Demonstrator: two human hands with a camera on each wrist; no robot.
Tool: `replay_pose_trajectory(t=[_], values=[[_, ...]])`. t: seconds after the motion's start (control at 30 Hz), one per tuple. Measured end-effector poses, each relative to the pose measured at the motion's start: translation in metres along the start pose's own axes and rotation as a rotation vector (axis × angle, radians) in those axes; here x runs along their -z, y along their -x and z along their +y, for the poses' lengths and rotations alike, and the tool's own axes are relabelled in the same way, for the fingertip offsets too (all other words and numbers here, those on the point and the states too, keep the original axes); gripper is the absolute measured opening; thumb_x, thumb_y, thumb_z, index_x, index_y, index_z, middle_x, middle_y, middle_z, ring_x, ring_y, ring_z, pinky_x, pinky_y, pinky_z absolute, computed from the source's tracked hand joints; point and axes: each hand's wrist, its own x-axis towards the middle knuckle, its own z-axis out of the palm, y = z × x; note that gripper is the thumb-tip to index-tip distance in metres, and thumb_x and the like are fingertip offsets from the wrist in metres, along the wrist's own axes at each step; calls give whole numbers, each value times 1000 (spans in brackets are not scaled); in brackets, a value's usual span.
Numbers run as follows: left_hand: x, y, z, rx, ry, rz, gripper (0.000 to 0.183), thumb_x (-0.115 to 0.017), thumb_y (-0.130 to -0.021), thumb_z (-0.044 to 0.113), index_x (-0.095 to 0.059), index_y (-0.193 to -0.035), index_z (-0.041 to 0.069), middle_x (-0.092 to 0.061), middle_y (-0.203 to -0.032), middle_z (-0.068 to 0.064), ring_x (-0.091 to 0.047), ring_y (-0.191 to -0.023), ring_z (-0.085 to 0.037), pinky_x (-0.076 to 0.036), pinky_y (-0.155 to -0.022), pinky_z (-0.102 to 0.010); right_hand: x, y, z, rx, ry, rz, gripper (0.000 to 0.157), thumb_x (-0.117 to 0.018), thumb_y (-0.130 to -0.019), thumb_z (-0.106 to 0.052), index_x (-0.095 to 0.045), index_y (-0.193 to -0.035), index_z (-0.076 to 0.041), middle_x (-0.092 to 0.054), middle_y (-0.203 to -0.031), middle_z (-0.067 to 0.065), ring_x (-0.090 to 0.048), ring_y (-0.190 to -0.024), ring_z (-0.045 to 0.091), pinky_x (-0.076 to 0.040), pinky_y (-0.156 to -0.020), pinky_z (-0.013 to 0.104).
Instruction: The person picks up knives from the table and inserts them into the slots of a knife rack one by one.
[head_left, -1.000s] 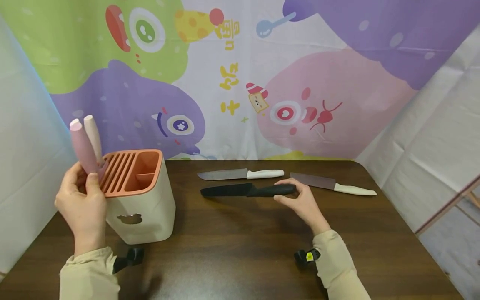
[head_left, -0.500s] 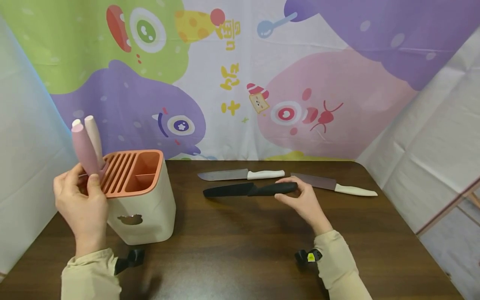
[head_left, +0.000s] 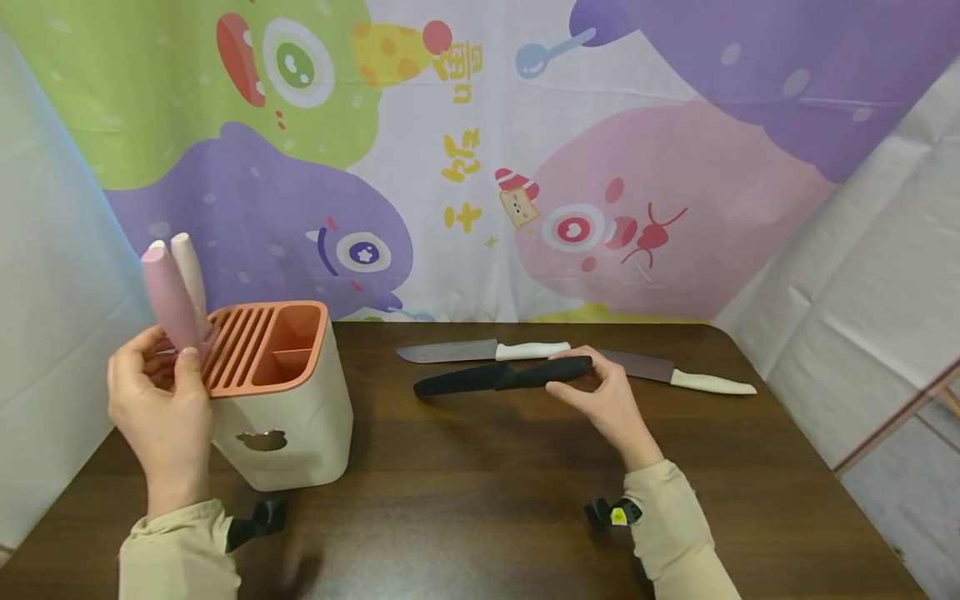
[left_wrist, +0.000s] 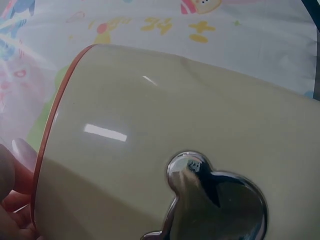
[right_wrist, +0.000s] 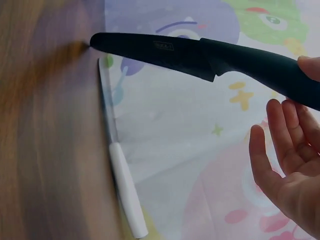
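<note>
The black knife [head_left: 501, 377] at mid-frame has risen at its handle end since a moment ago: the handle now sits higher, and the blade tip points down-left toward the table [head_left: 465, 500]. It is all matte black, blade and handle alike. The right hand [head_left: 603, 400] pinches the handle's end between thumb and fingertips, the other fingers loosely spread. Just behind lie a white-handled knife [head_left: 480, 350] and a second one [head_left: 675, 372] to the right. At left, the left hand [head_left: 161, 400] curls around a pink handle [head_left: 171, 302] at the knife block [head_left: 281, 392], much as before.
</note>
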Motion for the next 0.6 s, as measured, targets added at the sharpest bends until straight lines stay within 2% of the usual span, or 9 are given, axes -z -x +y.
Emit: replay_pose_trajectory(t=[0.33,0.6], values=[[2,1,0,44,43,25,28,-59,-84,5,-61,-111,12,-46,-93,18,-49,-80,4,-39,-69,-13,-4,0,-11,8,-39,35,30,-73,-74,-4,-61,-102,-1,-63,-97,-1,-62,-86,11,-52,-77,24],[1,0,-1,52,50,40,28,-60,-83,5,-61,-110,11,-47,-92,19,-49,-79,4,-38,-67,-13,-8,1,-20,18,-103,71,32,-71,-75,-1,-60,-106,2,-65,-96,-3,-64,-89,12,-51,-82,26]])
